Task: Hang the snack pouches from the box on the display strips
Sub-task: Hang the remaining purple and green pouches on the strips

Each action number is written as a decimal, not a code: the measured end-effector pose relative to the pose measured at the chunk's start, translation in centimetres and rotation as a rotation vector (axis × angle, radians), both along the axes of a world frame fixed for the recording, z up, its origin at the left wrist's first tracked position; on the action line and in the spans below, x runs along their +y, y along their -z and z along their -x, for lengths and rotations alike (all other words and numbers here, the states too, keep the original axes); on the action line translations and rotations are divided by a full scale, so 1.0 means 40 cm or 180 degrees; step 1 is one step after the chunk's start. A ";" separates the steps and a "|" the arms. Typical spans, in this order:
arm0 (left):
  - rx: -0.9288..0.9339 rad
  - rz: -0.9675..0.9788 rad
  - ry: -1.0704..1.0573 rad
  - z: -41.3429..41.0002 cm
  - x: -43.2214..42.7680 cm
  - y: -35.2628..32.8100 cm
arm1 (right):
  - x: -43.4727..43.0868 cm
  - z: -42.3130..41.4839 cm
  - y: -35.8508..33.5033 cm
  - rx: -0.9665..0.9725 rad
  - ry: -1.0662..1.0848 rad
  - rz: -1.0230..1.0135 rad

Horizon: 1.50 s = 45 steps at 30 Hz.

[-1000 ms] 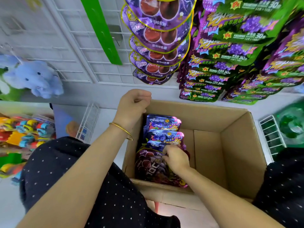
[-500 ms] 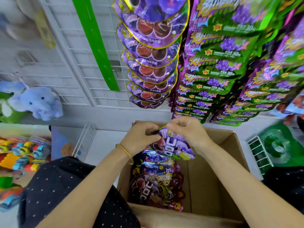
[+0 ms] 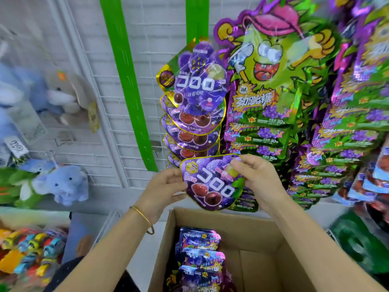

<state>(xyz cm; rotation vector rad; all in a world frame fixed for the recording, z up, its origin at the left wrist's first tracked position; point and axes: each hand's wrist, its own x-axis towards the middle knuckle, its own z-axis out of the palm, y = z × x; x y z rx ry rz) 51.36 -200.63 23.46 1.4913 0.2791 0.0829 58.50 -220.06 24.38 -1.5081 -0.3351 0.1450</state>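
Note:
A purple grape snack pouch (image 3: 212, 182) is held up tilted above the cardboard box (image 3: 261, 247), just under a hanging column of the same purple pouches (image 3: 195, 106). My left hand (image 3: 164, 190) pinches its left edge. My right hand (image 3: 256, 178) grips its upper right corner. That column hangs from a green display strip (image 3: 196, 17); a second green display strip (image 3: 124, 76) beside it is bare. More pouches (image 3: 200, 258) are stacked in the left side of the box.
Green and purple candy bags (image 3: 273, 106) hang densely to the right. A white wire grid wall (image 3: 101, 102) carries plush elephants (image 3: 63, 184) at left. Colourful packets (image 3: 27, 251) sit at lower left, a green object (image 3: 357, 245) at lower right.
My right hand took a purple pouch out of the box, my left hand joined it, and both raised it to the hanging column. The view tilted upward.

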 end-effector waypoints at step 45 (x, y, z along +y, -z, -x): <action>-0.1623 -0.0869 -0.0791 -0.320 0.039 -0.683 | 0.251 -0.230 -0.587 -0.3296 0.1368 0.1654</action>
